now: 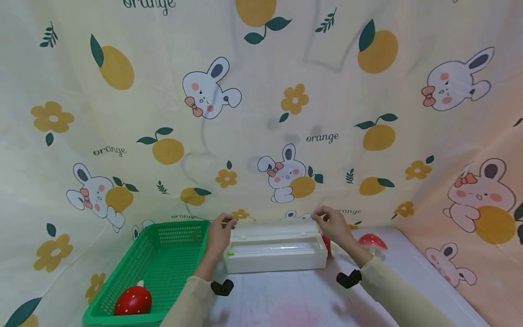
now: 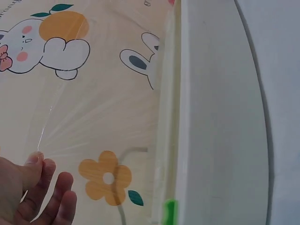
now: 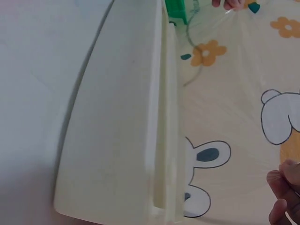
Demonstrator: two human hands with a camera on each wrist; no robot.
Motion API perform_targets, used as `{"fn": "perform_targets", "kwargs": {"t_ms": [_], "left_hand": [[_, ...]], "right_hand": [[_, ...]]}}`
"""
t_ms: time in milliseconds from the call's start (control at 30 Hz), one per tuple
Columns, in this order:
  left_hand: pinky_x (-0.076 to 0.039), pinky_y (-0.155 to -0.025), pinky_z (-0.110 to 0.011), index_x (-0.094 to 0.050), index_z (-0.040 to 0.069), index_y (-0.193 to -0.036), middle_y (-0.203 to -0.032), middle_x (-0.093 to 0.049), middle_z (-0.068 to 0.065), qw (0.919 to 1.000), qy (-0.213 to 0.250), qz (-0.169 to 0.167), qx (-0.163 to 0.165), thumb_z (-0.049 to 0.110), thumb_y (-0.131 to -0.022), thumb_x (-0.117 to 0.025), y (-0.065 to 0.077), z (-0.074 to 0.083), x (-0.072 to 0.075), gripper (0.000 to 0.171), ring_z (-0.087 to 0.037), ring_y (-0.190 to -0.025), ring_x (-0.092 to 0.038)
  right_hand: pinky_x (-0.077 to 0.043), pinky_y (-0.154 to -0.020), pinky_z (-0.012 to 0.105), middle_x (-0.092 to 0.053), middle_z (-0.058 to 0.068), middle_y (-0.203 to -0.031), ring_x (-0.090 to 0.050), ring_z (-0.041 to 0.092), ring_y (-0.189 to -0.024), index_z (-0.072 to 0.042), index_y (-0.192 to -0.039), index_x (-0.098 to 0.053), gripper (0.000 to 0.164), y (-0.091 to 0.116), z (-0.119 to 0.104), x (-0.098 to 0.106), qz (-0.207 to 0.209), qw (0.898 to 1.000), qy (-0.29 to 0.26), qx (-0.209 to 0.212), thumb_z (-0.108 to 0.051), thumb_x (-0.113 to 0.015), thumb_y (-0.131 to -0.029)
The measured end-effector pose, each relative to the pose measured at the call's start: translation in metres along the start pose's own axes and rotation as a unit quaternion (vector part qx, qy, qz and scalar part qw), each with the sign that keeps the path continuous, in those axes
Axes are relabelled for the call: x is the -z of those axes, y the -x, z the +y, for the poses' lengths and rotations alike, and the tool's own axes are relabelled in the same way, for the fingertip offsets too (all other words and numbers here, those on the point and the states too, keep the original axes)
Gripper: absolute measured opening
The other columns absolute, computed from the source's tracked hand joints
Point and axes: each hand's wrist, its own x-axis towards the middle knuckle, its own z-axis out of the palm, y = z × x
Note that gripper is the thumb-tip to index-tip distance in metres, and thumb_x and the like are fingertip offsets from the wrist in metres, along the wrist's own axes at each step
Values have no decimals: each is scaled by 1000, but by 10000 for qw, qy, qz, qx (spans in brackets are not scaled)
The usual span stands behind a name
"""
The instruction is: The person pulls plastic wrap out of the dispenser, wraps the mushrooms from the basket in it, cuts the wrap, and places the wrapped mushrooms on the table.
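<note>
A white cling film dispenser (image 1: pixel 278 264) sits on the table with its lid up and a clear roll visible inside. From it a transparent sheet of cling film (image 2: pixel 103 117) stretches up and away, faintly creased. My left hand (image 1: pixel 219 234) pinches one corner of the film between thumb and fingertips, above the dispenser's left end. At the opposite end, my right hand (image 1: pixel 333 225) pinches the other corner, thumb against forefinger. A small green slider (image 2: pixel 170 212) sits at the left end of the dispenser's edge.
Left of the dispenser stands a green basket (image 1: pixel 171 263) holding a red, white-dotted toy (image 1: pixel 132 300). Beyond my right wrist is a red-capped mushroom (image 1: pixel 372 241). Another red item (image 1: pixel 326 244) shows partly behind the dispenser's right end. A printed cloth (image 1: pixel 253 122) hangs behind the table (image 1: pixel 261 304).
</note>
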Motion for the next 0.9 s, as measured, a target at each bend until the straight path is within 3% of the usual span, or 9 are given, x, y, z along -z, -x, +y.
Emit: {"fn": "perform_targets", "kwargs": {"t_ms": [200,533,900], "left_hand": [[-60,-83,-43,-73,1,-109,-104,-76,-15,9996,247,-18,-154,9,-106,-68,-4,6,4,10,-34,-95,-75],[-61,-83,-38,-74,3,-108,-101,-75,-17,9990,369,30,-255,12,-106,-68,-13,18,12,11,-37,-96,-74],[-63,-84,-41,-75,4,-107,-99,-77,-13,9986,332,146,-372,12,-106,-70,-23,36,21,10,-31,-92,-75]], "right_hand": [[-53,-71,23,-74,10,-107,-59,27,-92,-8,-112,-75,13,-5,-3,5,-15,9998,-36,172,-19,-72,-105],[-57,-76,28,-74,10,-111,-61,27,-94,-7,-115,-75,17,-12,-14,14,93,9993,13,350,-21,-71,-106],[-57,-75,28,-74,11,-111,-62,28,-93,-7,-114,-76,17,-20,-30,26,239,9984,25,513,-21,-72,-106]]}}
